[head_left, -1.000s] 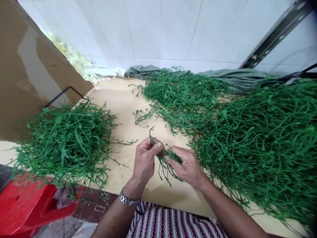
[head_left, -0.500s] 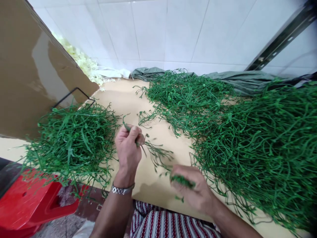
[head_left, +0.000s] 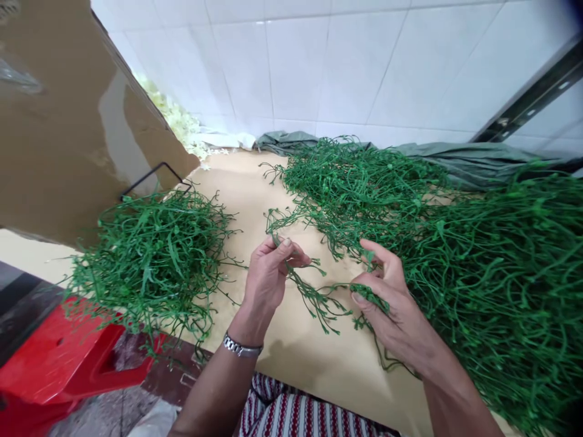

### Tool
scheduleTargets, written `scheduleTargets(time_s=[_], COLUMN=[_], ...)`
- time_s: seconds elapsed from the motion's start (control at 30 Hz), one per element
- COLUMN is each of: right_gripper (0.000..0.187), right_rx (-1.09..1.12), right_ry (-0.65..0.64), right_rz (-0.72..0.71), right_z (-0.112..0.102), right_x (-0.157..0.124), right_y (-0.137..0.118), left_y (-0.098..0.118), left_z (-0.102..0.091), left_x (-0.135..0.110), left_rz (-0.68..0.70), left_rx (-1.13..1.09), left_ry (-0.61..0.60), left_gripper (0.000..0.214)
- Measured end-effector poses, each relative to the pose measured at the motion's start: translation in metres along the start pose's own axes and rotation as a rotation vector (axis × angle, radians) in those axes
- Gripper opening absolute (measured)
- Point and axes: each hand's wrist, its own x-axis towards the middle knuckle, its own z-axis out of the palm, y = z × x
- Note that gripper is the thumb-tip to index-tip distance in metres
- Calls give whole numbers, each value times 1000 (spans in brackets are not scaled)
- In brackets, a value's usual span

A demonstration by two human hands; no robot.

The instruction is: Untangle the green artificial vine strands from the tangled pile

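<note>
My left hand point(head_left: 272, 267), with a metal watch band at the wrist, pinches a few thin green stems point(head_left: 314, 297) between thumb and fingers. Their branched ends fan out to the right over the tabletop. My right hand point(head_left: 387, 297) is curled around a small bunch of green sprigs point(head_left: 370, 296), its index finger lifted apart from the thumb. A large heap of green stems point(head_left: 496, 279) lies right beside and beyond this hand. To the left of my left hand sits a smaller pile of green stems point(head_left: 155, 261), overhanging the front edge.
A cardboard sheet point(head_left: 59, 121) stands at the left, a bent black wire point(head_left: 157, 173) against it. Pale yellow pieces point(head_left: 170, 115) lie behind it. Grey-green cloth point(head_left: 473, 161) runs along the tiled wall point(head_left: 300, 67). A red plastic stool point(head_left: 50, 358) is at lower left.
My right hand has moved up and right, and its fingers have opened somewhat around the bunch. The stems in my left hand now hang lower. The whole view has shifted slightly.
</note>
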Motion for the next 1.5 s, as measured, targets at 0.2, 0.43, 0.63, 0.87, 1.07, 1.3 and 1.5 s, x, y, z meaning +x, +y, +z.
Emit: scheduleTargets(time_s=[0.2, 0.43, 0.63, 0.87, 1.07, 1.3, 1.5], right_gripper=[14, 14, 19, 16, 17, 45, 16], right_rx=[200, 270, -211, -574, -400, -327, -447], right_ry=[72, 199, -255, -564, -449, -544, -588], right_rz=[32, 209, -20, 65, 74, -3, 85], right_z=[2, 1, 24, 53, 44, 57, 62], right_x=[0, 15, 60, 71, 56, 52, 54], right_y=[-1, -3, -26, -10, -13, -18, -10], left_y=[-3, -23, -31, -37, -41, -44, -44], left_z=[-1, -3, -6, -23, -27, -26, -34], left_x=[-4, -19, -23, -30, -35, -34, -39], left_rz=[90, 360, 456, 578, 652, 686, 737], left_rx=[-42, -117, -160, -48, 24, 36, 148], left_ry=[24, 50, 40, -75, -88, -55, -95], left_gripper=[15, 17, 19, 15, 16, 18, 18])
